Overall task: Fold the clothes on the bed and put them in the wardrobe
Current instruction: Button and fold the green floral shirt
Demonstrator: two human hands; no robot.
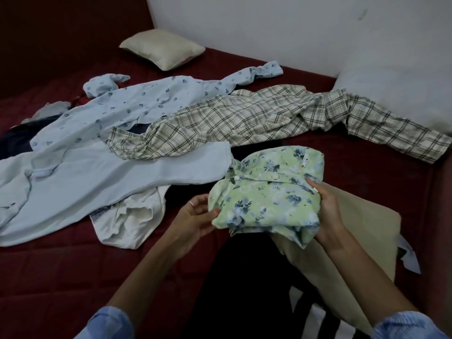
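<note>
Folded green floral shirt [266, 199] sits between both hands above the bed [61, 277], left hand [195, 216] pinching its near-left corner, right hand [327, 209] gripping the right edge (long axis roughly left-right), neither hand clearly nearer; unfolded clothes lie far-left.

**What I can see of the wearer**

From my remote seat I see two bare forearms reaching in from the bottom edge. Each ends at a pale blue, softly gathered fabric sleeve: the left sleeve [107, 322] and the right sleeve [408, 326]. The left hand [193, 216] wears a thin ring [191, 203] on one finger. The right hand [327, 206] shows a light-painted nail.
</note>
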